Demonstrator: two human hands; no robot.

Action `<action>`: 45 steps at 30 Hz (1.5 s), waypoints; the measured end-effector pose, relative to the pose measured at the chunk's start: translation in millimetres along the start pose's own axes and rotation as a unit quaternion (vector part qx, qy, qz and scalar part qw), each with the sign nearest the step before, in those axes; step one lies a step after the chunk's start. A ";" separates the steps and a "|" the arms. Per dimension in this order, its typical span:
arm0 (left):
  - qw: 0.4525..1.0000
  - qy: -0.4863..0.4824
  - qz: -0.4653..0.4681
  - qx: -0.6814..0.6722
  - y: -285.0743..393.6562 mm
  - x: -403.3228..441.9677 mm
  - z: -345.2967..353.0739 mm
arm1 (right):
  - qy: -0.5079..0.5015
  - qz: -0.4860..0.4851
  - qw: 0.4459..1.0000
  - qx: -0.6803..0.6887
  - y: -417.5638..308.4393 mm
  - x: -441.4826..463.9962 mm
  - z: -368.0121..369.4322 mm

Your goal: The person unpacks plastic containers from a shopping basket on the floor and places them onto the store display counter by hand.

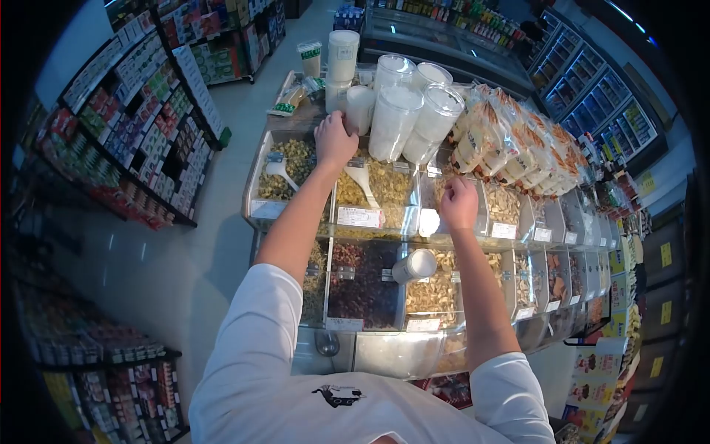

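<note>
My left hand [336, 140] is at the back edge of the bins, its fingers bent against the lower side of a short white plastic jar [360, 108]. Beside that jar rises a stack of clear-lidded plastic jars [342, 59]. My right hand [459, 201] hangs over the upper row of bins with its fingers curled together; whatever they hold, if anything, is hidden. Under the left forearm, a white scoop [282, 175] lies in one bin, and another white scoop [362, 181] rests in the neighbouring one. A lidded plastic jar [414, 266] lies tilted on the lower row.
Tall plastic jars [398, 118] stand in a cluster behind the bins. Bagged snacks [518, 144] are piled at the right. A clear divided display stand [436, 229] holds dried foods with price labels. Shelves [148, 111] line the left, and glass-door fridges [599, 81] the far right.
</note>
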State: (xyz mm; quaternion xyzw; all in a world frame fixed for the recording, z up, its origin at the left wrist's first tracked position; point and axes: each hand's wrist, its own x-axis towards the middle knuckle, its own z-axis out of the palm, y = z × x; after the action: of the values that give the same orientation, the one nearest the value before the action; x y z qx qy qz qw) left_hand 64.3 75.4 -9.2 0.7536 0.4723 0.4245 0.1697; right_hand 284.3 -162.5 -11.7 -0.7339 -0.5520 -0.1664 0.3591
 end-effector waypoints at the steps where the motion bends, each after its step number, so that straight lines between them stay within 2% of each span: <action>1: 1.000 -0.003 0.006 0.014 -0.3 -1.2 0.2 | 0.001 0.000 1.000 0.000 -0.7 -0.6 -0.2; 5: 0.999 0.003 0.006 0.052 -7.0 3.2 9.2 | 0.011 -0.008 1.000 0.002 -0.4 0.5 1.1; 9: 1.000 -0.003 0.000 0.027 -3.6 2.2 7.9 | 0.021 -0.019 1.000 0.008 3.1 -0.3 3.5; 12: 0.998 0.027 -0.018 0.046 -4.3 1.4 7.1 | 0.026 -0.018 0.999 0.007 1.6 -0.4 3.5; 14: 0.996 0.034 -0.004 0.081 -3.7 0.4 5.1 | 0.022 -0.025 0.999 0.004 4.1 0.4 4.5; 21: 0.995 0.052 0.046 0.069 -5.5 0.4 7.5 | 0.012 -0.017 1.000 -0.004 3.2 0.3 3.5; 33: 0.995 -0.003 0.053 0.090 -3.1 1.8 7.2 | 0.016 -0.015 1.000 0.013 4.4 0.0 3.2; 38: 0.988 0.147 -0.045 0.000 -27.9 22.3 3.8 | 0.013 0.002 1.000 0.015 5.3 -0.2 2.2; 40: 0.989 0.114 -0.059 -0.075 -46.1 51.9 -8.1 | 0.019 0.001 1.000 0.018 5.4 0.3 2.8; 42: 0.990 0.029 -0.065 -0.125 -80.2 87.8 -2.1 | 0.020 -0.004 1.000 0.021 5.1 -0.3 2.3; 44: 0.977 -0.044 -0.090 -0.188 -79.0 98.2 -12.2 | 0.020 0.001 0.999 0.026 3.5 -3.6 2.8; 45: 0.977 -0.049 -0.081 -0.189 -77.6 107.2 -7.8 | 0.024 0.001 0.999 0.031 5.6 -0.6 2.1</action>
State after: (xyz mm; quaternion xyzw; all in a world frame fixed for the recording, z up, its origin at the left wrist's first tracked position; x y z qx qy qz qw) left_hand 34.8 204.6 -4.2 0.6872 0.4341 0.4537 0.3654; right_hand 289.1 -162.1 -15.5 -0.7187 -0.5475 -0.1659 0.3951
